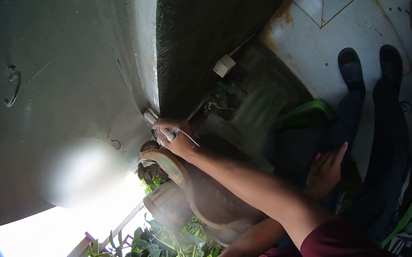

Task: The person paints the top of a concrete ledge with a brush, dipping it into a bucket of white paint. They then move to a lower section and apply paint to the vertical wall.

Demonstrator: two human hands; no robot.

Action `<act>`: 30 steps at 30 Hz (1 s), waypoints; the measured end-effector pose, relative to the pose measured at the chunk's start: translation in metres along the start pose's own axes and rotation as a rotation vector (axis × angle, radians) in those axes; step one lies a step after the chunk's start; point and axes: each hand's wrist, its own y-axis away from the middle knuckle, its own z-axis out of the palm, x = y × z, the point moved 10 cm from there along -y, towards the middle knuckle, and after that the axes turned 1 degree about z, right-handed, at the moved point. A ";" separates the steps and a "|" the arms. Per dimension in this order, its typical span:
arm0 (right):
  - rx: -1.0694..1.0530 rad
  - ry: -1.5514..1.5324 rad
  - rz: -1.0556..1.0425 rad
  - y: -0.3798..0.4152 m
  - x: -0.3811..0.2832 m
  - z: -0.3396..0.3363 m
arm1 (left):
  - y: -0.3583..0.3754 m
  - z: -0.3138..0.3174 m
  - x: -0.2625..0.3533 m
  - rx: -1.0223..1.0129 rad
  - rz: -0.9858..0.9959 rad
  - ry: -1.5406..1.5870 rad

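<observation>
My right hand (177, 138) reaches across to the left, its fingers closed around a slim white object (167, 133). A thin white string or cord hangs in a loop from it. Its kind cannot be made out. The far end touches or nearly touches the lower end of the pale wall edge (152, 96). My left hand (325, 171) passes beneath the right forearm and hovers over or lies near my dark trousers (344, 131), one finger stretched out; nothing shows in it. Just below the right hand stands a brown pot (169, 167) with a curved rim.
A grey surface with a metal hook (13, 89) fills the upper left. Leafy plants (160, 251) grow at the bottom, beside a bright opening. A small white box (224, 66) sits on the dark wall. A green basin rim (307, 110) lies near my feet on white tiles (306, 63).
</observation>
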 end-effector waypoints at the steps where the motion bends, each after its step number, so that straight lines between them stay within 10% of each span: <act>1: 0.049 0.016 -0.081 -0.006 -0.021 -0.005 | 0.000 -0.001 -0.001 0.002 0.002 0.002; 12: 0.222 -0.015 -0.506 -0.089 -0.302 -0.116 | -0.005 -0.016 0.014 0.132 0.060 -0.059; 15: 0.380 -0.105 -0.921 -0.106 -0.373 -0.158 | -0.003 -0.016 0.015 0.138 0.056 -0.068; 24: 0.187 -0.343 -0.371 -0.094 -0.265 -0.124 | 0.002 -0.005 0.012 0.167 0.080 -0.071; 30: 0.154 -0.322 -0.533 -0.130 -0.339 -0.158 | 0.004 0.015 0.010 -0.037 0.043 -0.077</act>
